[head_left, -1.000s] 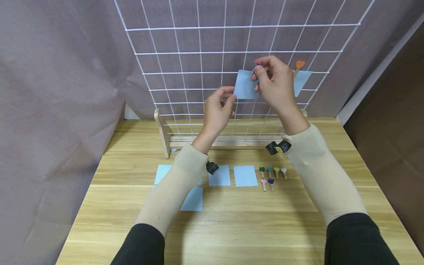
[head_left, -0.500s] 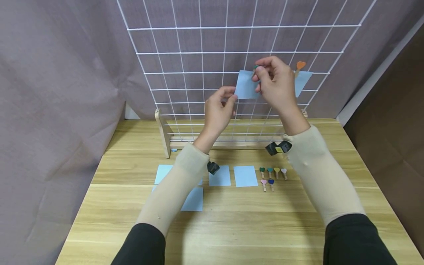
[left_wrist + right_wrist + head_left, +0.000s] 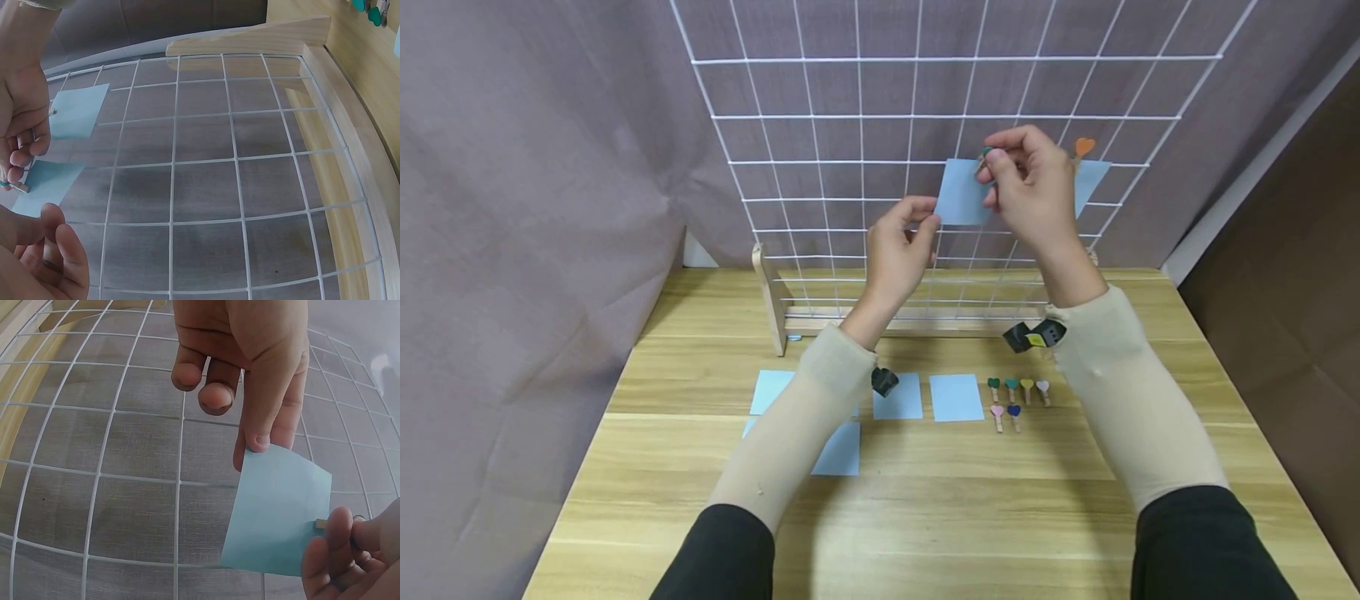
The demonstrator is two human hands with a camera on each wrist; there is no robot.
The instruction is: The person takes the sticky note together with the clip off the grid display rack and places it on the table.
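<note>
A square blue paper note (image 3: 961, 193) stands against the white wire grid (image 3: 887, 117). My left hand (image 3: 897, 254) pinches its lower left edge between thumb and fingers; the right wrist view shows the thumb on the note (image 3: 278, 512). At the note's top edge, my right hand (image 3: 1033, 187) pinches a small wooden clothespin (image 3: 985, 153) with a green heart. In the right wrist view the clothespin's wooden tip (image 3: 320, 523) lies over the paper; whether it also grips the wire is hidden by my fingers. To the right hangs another blue note (image 3: 1092, 182) under an orange-heart clothespin (image 3: 1084, 147).
On the wooden table (image 3: 970, 517) lie several blue notes (image 3: 957, 398), some partly covered by my left forearm. Several heart clothespins (image 3: 1027, 388) lie in two rows right of them. A wooden base (image 3: 917, 325) carries the grid.
The head view shifts slightly, carrying grid and hands a little to the right in the picture. Both hands keep their holds on the note and the green-heart clothespin.
</note>
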